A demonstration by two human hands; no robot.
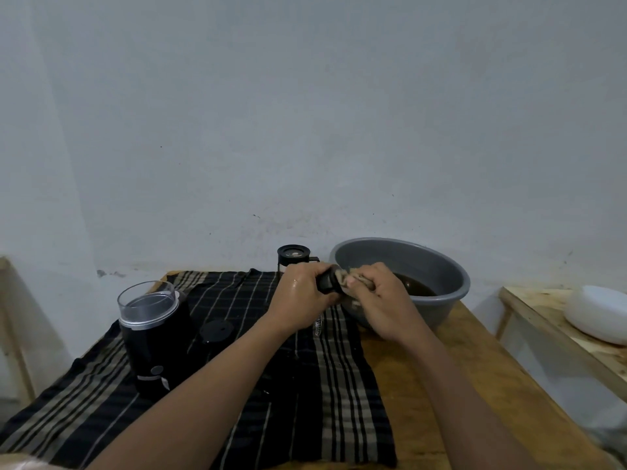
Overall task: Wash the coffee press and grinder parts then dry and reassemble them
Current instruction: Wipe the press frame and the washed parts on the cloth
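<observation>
My left hand (300, 300) grips a small black round part (328, 283), held just in front of the grey basin (437, 266). My right hand (376, 296) presses a beige cloth (346, 278) against that part. Something metallic (318, 324) hangs below my left hand; I cannot tell what it is. The black coffee grinder (154, 337) with its clear lid stands on the striped cloth (305, 385) at the left. A black round lid (217, 330) lies beside it. The glass coffee press (293, 257) stands at the back, left of the basin.
The basin holds dark brown water (415, 286). The wooden table (475, 368) runs to the right front edge. A second wooden surface (543, 317) at the right carries a white rounded object (599, 313). A pale wall stands close behind.
</observation>
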